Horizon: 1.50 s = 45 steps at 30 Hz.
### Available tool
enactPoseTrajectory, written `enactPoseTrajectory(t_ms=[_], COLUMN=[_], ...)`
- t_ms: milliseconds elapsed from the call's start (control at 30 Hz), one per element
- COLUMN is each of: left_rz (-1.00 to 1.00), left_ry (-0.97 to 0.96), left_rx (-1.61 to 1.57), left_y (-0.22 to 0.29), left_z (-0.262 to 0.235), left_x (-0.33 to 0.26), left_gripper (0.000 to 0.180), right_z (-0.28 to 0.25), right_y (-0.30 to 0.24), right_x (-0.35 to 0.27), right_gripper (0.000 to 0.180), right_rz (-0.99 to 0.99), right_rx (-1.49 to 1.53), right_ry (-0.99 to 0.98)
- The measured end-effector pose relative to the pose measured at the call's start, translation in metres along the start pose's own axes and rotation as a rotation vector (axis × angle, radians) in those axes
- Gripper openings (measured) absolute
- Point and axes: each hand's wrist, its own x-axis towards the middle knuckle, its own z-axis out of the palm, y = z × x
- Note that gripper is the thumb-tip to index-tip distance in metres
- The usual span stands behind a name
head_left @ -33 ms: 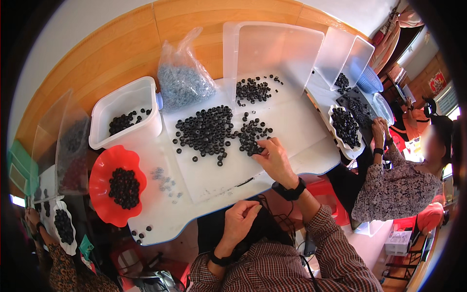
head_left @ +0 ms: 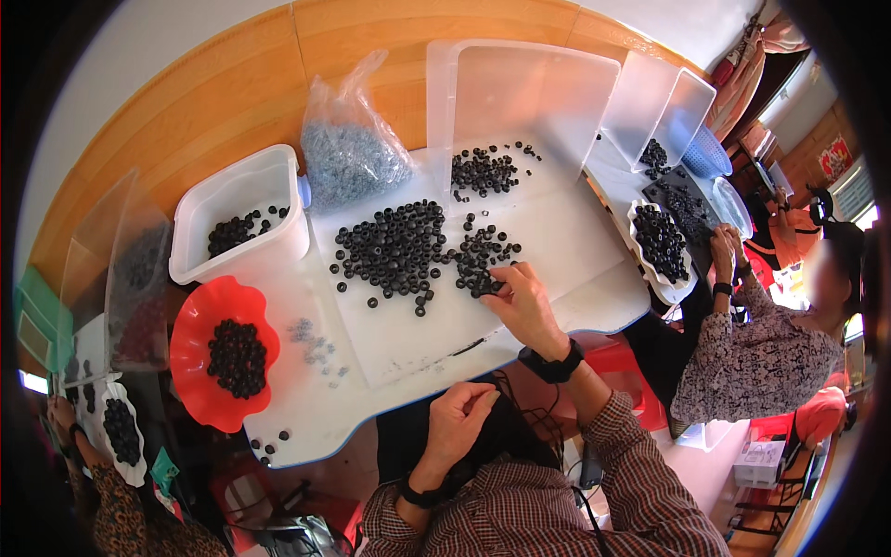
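My right hand [head_left: 527, 308] reaches over the white table. Its thumb and fingertips are pinched together at the near edge of a small pile of black ring-shaped parts [head_left: 478, 252]; what lies between them is hidden. My left hand [head_left: 457, 425] hovers over my lap, just in front of the table edge. Its fingers are pressed together, and anything in them is too small to make out. Left of the small pile spreads a larger heap of black ring-shaped parts [head_left: 390, 246], with a few loose ones along its near side.
A red scalloped bowl [head_left: 200, 390] and a white tub [head_left: 299, 243] hold black parts at left. Behind stand a clear bag [head_left: 353, 162] of bluish pieces and an upright translucent bin [head_left: 529, 93]. Small bluish pieces [head_left: 316, 348] lie near the bowl. People work at both sides.
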Motion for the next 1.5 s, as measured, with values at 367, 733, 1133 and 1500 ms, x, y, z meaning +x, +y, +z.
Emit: enactPoseTrajectory(t_ms=[367, 733, 1133, 1500], left_rz=[0.003, 0.030, 0.030, -0.016], left_ry=[-0.026, -0.028, 0.031, 0.058], left_rx=[0.019, 0.078, 0.017, -0.102], left_y=[0.005, 0.007, 0.001, 0.012], left_z=[-0.003, -0.004, -0.007, -0.010], left_x=[0.007, 0.006, 0.001, -0.001], left_gripper=[0.016, 0.016, 0.017, 0.016], right_z=[0.008, 0.018, 0.020, 0.018], right_y=[-0.017, -0.018, -0.023, -0.019], right_x=[0.000, 0.010, 0.006, 0.009], right_gripper=[0.025, 0.019, 0.020, 0.020], right_rz=[-0.233, -0.327, -0.425, -0.426], right_rx=[-0.109, -0.321, -0.410, -0.366], right_ry=[0.100, 0.059, 0.061, 0.076])
